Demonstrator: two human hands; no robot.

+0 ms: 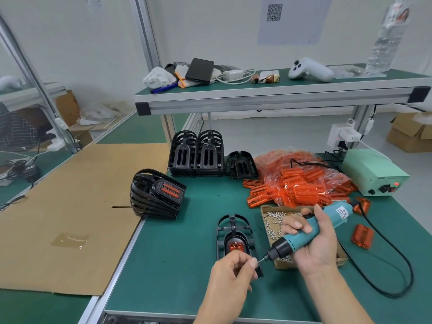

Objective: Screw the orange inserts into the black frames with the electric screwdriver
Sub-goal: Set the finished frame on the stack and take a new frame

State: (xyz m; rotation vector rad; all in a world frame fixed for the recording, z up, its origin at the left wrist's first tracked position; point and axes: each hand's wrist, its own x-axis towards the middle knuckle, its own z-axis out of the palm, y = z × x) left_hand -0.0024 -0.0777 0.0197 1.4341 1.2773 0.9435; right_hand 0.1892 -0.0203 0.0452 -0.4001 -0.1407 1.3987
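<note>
Centrally, near the front edge of the green mat point(182, 253), one black frame point(235, 230) lies flat, arched end away from the person: an open ribbed lattice with a raised oval housing in the middle. An orange insert point(236, 247), translucent and ribbed, sits inside that housing. Left hand point(230, 267) hovers over the frame's near end, thumb and forefinger pinched on a small screw point(259, 260), other fingers curled. Right hand point(314, 242) is wrapped around the teal screwdriver point(308, 232); its black nose points down-left and the bit tip meets the screw. A black cord point(392, 253) loops from the tool's tail across the mat. Just behind the right hand, a shallow cardboard tray point(271, 218) holds loose silver screws. Behind that, a heap of orange inserts point(299, 183), partly in clear bags; two loose ones lie right of the tool. Left of centre, a leaning stack of frames with inserts fitted point(155, 195). Further back, two upright stacks of bare frames point(195, 155) and a single one beside them. Pale green power box point(374, 171) at right, red lamp lit.
</note>
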